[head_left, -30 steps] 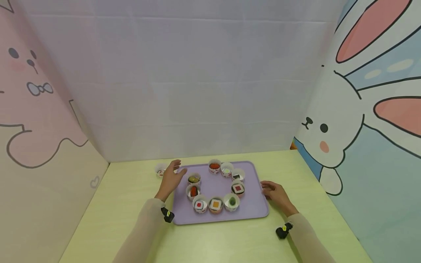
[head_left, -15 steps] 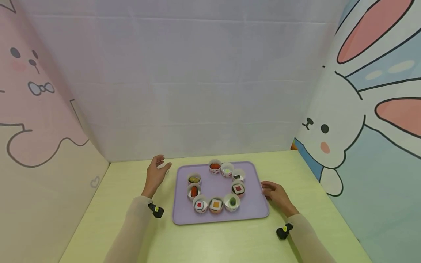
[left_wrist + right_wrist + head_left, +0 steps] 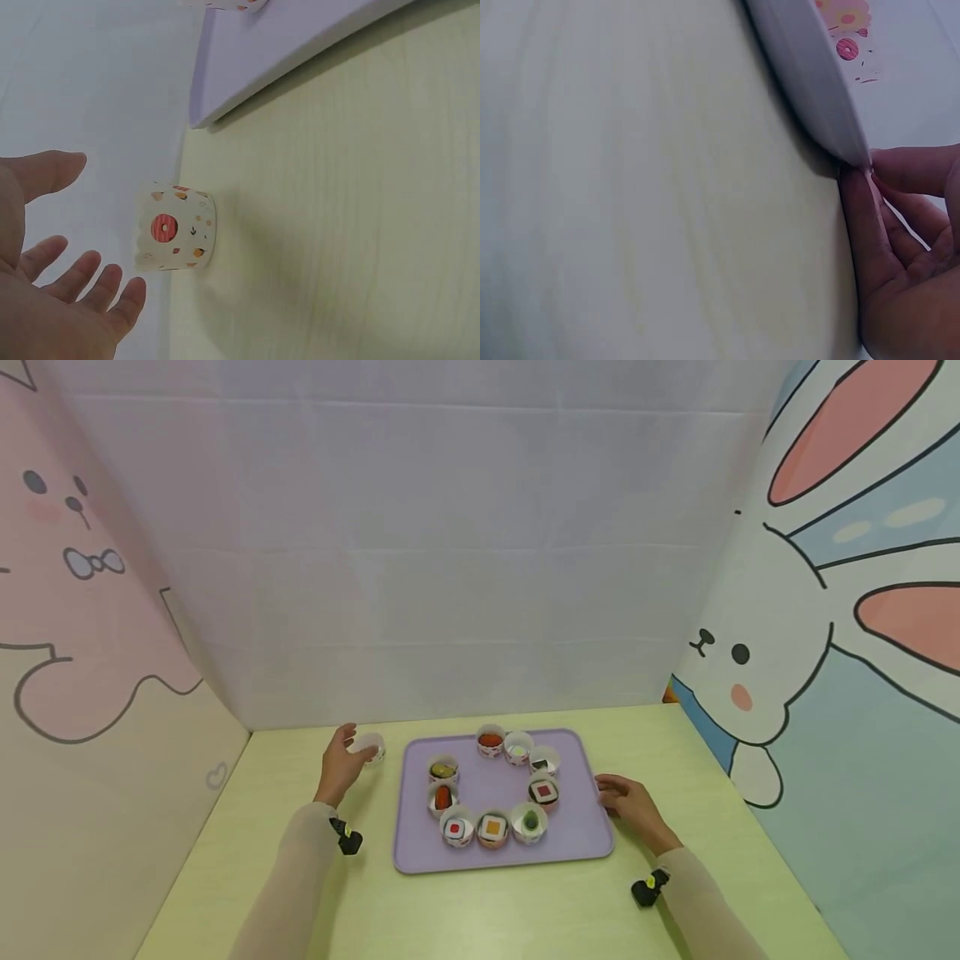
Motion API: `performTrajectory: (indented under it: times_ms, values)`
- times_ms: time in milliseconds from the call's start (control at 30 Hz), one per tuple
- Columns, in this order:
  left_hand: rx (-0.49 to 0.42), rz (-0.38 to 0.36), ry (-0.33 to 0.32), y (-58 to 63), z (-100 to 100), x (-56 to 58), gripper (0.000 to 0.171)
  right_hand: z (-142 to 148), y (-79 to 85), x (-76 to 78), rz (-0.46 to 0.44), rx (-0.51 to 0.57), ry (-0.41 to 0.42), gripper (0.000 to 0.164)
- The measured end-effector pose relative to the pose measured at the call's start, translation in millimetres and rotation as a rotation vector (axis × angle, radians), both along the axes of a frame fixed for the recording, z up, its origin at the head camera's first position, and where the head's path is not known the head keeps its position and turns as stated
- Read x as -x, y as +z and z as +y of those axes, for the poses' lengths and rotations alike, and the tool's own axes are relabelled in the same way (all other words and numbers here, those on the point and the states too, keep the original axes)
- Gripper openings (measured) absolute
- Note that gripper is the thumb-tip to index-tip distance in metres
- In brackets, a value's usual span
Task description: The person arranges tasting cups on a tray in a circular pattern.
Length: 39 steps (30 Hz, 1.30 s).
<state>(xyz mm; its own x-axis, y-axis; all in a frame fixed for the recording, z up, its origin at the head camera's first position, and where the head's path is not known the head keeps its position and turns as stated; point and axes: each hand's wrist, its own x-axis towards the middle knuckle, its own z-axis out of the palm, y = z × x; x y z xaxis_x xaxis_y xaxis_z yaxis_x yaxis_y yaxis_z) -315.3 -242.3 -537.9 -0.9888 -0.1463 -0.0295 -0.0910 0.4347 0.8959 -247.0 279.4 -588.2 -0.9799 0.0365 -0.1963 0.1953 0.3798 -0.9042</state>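
My left hand (image 3: 339,770) reaches beside a white paper cup (image 3: 374,746) on the table left of the tray. In the left wrist view its thumb and fingers are spread apart, a little short of the cup's patterned wall (image 3: 176,229), which has a pink doughnut print. My right hand (image 3: 633,807) is at the right edge of the lilac tray (image 3: 581,831). Seen from the right wrist, thumb and fingertips pinch the tray's rim (image 3: 832,112). Several paper cups with toy sushi pieces, such as one with a yellow-topped piece (image 3: 492,828), form a ring on the tray.
The pale yellow-green table (image 3: 480,914) meets a white cloth backdrop (image 3: 450,568) behind the tray. Cartoon-printed cloths hang at both sides, a rabbit print (image 3: 757,652) on the right. One cup with a red filling (image 3: 491,741) stands near the tray's back edge.
My left hand has moved left from over the tray's left edge, passed in front of the lone cup, and is now on that cup's left side. The right hand has stayed at the tray.
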Motion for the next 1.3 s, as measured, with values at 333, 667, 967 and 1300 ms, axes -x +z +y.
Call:
performTrajectory:
  times_ms: [333,667,967,1300]
  values:
    - [0.023,-0.002,-0.013,-15.8,3,7.2,0.077,1,0.1,1.8,-0.031,0.024,-0.004,0.044]
    - [0.091,-0.017,-0.030,-24.1,6,15.1,0.078,1,-0.3,3.0,-0.023,0.041,-0.013,0.043]
    - [0.152,-0.002,-0.032,-35.2,4,18.6,0.081,-1,0.5,1.2,-0.018,0.041,-0.016,0.043]
    - [0.119,-0.015,-0.023,-36.4,2,15.5,0.077,-1,0.5,0.9,-0.021,0.053,-0.013,0.044]
